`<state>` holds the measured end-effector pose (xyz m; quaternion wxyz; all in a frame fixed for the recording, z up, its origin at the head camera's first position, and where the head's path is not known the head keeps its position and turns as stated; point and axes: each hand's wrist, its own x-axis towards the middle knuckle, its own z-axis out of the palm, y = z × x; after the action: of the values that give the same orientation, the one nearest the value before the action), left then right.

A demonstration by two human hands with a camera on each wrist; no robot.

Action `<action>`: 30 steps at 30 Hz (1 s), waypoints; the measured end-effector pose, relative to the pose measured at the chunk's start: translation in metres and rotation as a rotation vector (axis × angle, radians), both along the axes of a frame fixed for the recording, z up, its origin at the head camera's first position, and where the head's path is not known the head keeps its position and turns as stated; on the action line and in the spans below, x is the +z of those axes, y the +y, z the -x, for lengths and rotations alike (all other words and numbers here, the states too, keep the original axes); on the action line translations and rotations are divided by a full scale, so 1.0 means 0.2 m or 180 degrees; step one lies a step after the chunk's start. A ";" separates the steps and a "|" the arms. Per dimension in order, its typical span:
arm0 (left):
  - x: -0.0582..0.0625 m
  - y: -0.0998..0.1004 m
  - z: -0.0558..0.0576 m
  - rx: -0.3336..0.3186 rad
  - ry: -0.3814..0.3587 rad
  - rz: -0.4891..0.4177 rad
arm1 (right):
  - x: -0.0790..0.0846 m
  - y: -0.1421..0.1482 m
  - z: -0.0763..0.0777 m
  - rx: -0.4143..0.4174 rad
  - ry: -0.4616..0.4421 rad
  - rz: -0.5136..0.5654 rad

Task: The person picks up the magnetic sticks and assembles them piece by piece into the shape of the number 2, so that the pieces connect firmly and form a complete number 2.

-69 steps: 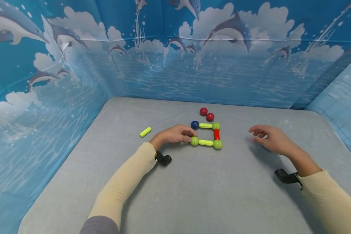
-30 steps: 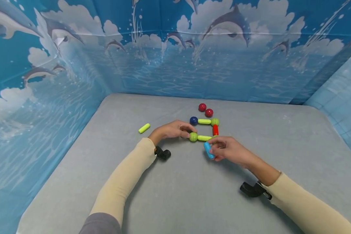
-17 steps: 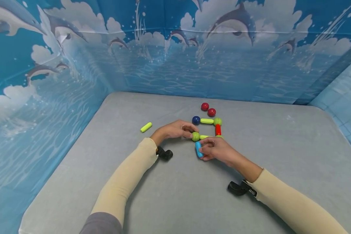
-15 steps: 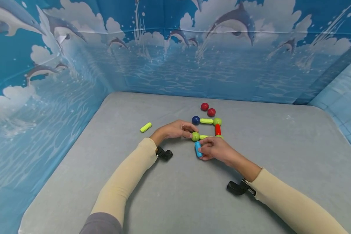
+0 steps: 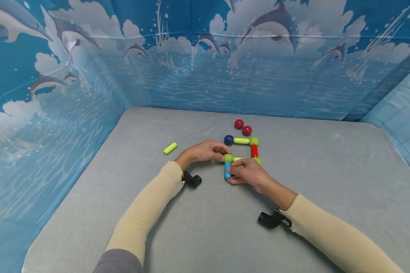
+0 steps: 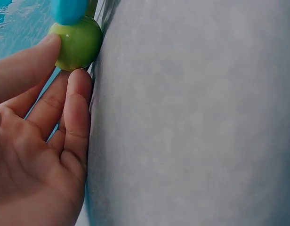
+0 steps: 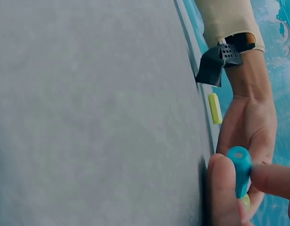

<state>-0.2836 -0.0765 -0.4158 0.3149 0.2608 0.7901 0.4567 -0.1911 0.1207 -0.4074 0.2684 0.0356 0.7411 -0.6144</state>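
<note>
My left hand point(image 5: 206, 151) steadies a green ball point(image 6: 80, 43) at the near left corner of a magnetic ball-and-rod frame, its thumb and fingers against the ball. Between thumb and fingers, my right hand point(image 5: 249, 173) pinches a blue magnetic rod point(image 5: 227, 170). The rod points toward me, its far end at the green ball. From that ball a yellow-green rod point(image 5: 238, 159) runs right, partly behind the right hand, to another green ball point(image 5: 257, 160). A red rod point(image 5: 254, 151) leads back to a third green ball point(image 5: 254, 141), then a yellow-green rod point(image 5: 241, 140) reaches a dark blue ball point(image 5: 228, 140).
Two red balls point(image 5: 246, 131) lie behind the frame. A loose yellow-green rod point(image 5: 170, 148) rests left of the left hand. The grey tabletop point(image 5: 205, 227) is bordered by a dolphin-print curtain point(image 5: 205, 87) at the back and sides.
My right hand came in from the right with the blue rod, moved it left and turned it until its end met the green ball. The left hand stayed at that ball.
</note>
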 end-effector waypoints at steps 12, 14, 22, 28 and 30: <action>0.00 0.00 0.00 0.0046 -0.0009 0.0009 | 0.01 0.01 -0.01 0.0020 0.0336 -0.0237; 0.01 0.00 0.00 0.0047 -0.0003 0.0001 | 0.01 0.03 -0.02 0.0118 0.0612 -0.0417; 0.00 0.00 0.00 0.0066 0.0131 0.0005 | 0.03 0.19 0.05 0.0652 0.3027 -0.1727; 0.00 0.00 -0.03 0.0210 0.0238 -0.0061 | 0.05 0.25 0.16 0.1144 0.3301 -0.2068; 0.01 0.01 -0.06 0.0384 0.0376 -0.0005 | 0.05 0.25 0.19 0.1327 0.3309 -0.2044</action>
<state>-0.2723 -0.0752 -0.4143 0.2395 0.2395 0.8211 0.4593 -0.2292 0.1712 -0.3981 -0.0360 -0.3328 0.9127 -0.2341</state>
